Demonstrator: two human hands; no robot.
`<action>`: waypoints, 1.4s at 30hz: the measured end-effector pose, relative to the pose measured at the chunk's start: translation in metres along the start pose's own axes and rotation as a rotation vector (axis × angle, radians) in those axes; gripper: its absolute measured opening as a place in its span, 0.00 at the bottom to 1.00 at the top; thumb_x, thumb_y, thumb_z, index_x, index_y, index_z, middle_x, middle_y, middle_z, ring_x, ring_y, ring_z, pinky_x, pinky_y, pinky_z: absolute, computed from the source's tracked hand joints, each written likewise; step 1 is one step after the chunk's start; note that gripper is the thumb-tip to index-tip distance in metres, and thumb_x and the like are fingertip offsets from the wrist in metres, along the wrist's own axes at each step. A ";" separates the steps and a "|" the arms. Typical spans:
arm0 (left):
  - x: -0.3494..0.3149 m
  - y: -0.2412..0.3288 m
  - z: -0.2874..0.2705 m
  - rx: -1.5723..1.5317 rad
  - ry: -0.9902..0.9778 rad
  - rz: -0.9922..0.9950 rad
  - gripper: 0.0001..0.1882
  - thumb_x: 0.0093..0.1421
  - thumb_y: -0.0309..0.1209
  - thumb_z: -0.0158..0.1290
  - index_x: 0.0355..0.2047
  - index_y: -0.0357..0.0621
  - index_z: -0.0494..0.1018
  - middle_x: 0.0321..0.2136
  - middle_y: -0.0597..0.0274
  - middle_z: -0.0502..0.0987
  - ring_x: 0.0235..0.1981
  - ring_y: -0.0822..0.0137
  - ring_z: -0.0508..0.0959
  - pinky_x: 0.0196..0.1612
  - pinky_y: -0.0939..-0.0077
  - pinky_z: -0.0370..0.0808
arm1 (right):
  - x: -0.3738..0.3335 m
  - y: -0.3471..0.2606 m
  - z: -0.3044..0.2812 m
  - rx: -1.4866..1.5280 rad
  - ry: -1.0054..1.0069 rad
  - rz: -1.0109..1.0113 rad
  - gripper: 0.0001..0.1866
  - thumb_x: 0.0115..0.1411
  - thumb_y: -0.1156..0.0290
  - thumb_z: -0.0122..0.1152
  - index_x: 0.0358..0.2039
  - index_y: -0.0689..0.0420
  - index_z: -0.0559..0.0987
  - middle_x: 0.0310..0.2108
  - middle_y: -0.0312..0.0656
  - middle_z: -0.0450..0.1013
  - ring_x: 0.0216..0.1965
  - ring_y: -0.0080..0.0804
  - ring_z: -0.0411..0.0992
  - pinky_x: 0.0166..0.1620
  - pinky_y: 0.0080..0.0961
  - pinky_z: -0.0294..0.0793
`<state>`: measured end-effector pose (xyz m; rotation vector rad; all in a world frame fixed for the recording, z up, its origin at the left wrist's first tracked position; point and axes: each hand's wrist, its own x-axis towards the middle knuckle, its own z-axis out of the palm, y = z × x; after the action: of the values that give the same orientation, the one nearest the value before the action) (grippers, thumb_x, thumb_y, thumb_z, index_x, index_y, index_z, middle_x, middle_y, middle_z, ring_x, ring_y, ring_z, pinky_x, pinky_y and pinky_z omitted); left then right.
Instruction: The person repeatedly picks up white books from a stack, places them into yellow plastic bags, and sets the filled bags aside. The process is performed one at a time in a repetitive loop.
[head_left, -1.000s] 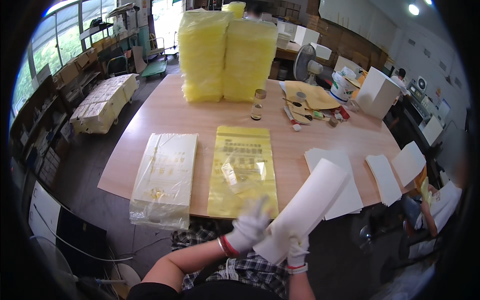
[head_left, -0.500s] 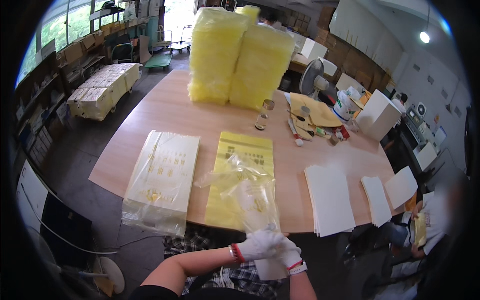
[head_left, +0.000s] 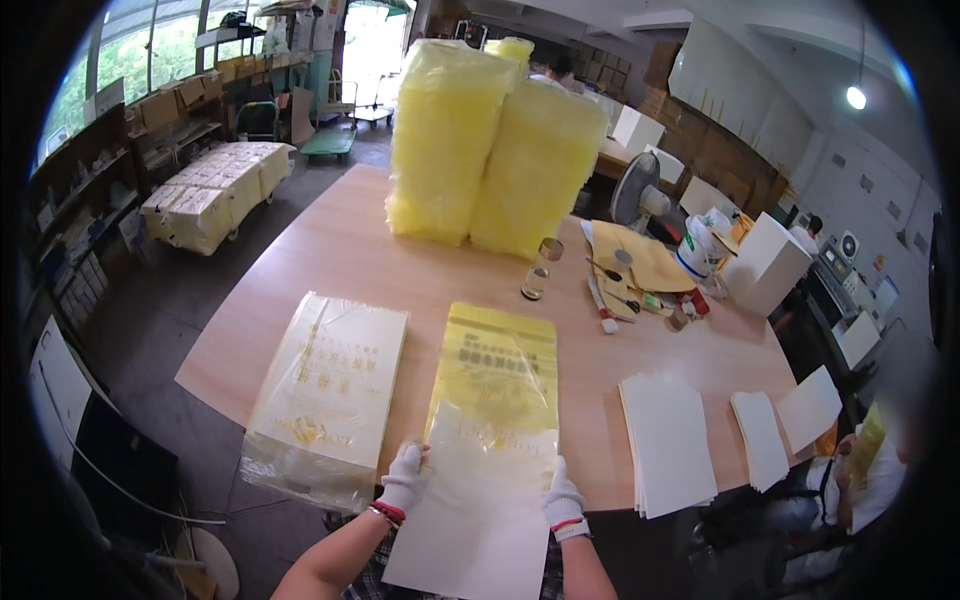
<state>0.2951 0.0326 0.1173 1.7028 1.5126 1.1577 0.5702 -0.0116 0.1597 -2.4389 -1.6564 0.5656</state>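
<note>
A white card sheet (head_left: 470, 530) slopes from the table's near edge toward me. Its far end sits in or under a clear plastic bag (head_left: 495, 425) with gold print; exactly how far in, I cannot tell. Both lie over a yellow printed plastic bag (head_left: 497, 335). My left hand (head_left: 404, 480), in a white glove, grips the left edge at the bag's mouth. Opposite it, my gloved right hand (head_left: 563, 497) holds the right edge, fingers along the side. To the left lies a stack of clear bags with gold print (head_left: 335, 375).
Tall stacks of yellow bags (head_left: 445, 150) stand at the back. A small glass bottle (head_left: 535, 282), scissors (head_left: 612, 272) and brown envelopes (head_left: 645, 255) lie right of them. White card stacks (head_left: 668, 445) line the right side, where another person (head_left: 870, 470) sits.
My hands have moved apart, from close together to either side of the card. The crumpled clear bag now lies flat, with the white card spread before me. The view has tilted up slightly.
</note>
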 end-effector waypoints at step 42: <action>-0.106 0.088 -0.066 -0.308 -0.173 0.266 0.04 0.42 0.17 0.46 0.20 0.38 0.66 0.24 0.54 0.68 0.26 0.59 0.71 0.28 0.74 0.68 | -0.100 0.095 0.107 1.838 -0.358 0.365 0.15 0.59 0.63 0.50 0.45 0.54 0.71 0.35 0.38 0.72 0.34 0.26 0.70 0.34 0.27 0.73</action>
<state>0.2811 -0.0956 0.1994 1.7703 0.9678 1.2650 0.5797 -0.1499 0.0539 -1.1085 -0.1294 1.5911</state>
